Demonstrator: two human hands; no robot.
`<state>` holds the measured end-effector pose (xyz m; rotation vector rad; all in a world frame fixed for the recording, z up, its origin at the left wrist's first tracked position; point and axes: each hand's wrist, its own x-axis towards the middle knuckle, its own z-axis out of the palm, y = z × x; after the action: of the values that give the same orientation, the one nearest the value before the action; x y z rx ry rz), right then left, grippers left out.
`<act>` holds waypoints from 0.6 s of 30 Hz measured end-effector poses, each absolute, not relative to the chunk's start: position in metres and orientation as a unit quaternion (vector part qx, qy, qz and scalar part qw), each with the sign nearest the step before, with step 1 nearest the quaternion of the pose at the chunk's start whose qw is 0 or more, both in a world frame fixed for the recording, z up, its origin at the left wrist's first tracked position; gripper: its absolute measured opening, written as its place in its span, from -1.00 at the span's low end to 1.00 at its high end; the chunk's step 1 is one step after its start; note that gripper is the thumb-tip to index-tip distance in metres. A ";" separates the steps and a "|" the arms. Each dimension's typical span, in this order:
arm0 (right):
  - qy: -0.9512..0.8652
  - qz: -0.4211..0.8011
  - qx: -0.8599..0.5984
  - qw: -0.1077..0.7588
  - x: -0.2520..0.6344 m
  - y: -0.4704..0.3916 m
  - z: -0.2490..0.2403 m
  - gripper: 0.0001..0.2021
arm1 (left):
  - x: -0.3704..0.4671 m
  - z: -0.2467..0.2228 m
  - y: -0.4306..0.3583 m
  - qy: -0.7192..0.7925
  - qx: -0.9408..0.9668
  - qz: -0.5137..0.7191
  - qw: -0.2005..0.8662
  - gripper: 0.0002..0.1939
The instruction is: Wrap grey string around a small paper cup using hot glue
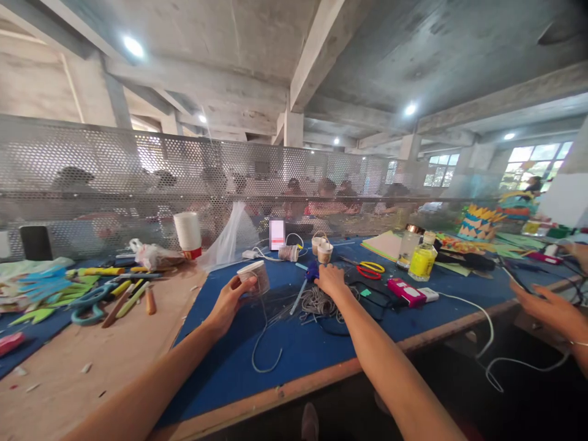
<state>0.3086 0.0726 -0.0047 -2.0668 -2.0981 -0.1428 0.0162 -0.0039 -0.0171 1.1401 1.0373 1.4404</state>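
your left hand gripping a pale cup over the blue mat's left side, loose cord below it, your right hand at a dark-blue object by the grey cord pile, its finger closure impossible to tell, scissors farther right

Blue-topped table (brown edge): grey cord heap, scissors, pink box, yellow-filled bottle.

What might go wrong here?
The loose cord trailing below the paper cup in the left hand could tangle with the grey cord pile by the right hand. Squeezing too hard might dent the cup. The white cable looping past the table edge could get snagged.
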 end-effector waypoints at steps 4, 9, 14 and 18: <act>-0.712 -0.049 -0.694 0.097 0.307 0.074 -0.005 -0.65 | 0.017 -0.015 -0.004 0.430 0.473 0.589 0.494 -0.34; -0.709 -0.066 -0.688 0.140 0.304 0.072 -0.002 -0.63 | 0.016 -0.014 -0.003 0.442 0.463 0.598 0.483 -0.38; -0.706 -0.028 -0.627 0.328 0.299 0.071 0.005 -0.62 | 0.015 -0.013 -0.003 0.438 0.454 0.618 0.469 -0.39; -0.739 0.035 -0.500 0.451 0.290 0.065 0.011 -0.72 | 0.014 -0.013 -0.003 0.443 0.450 0.622 0.463 -0.37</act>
<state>0.2895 0.0654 0.0109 -1.2349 -1.8252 0.0857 0.0143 -0.0029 -0.0132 1.1063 1.0880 1.5286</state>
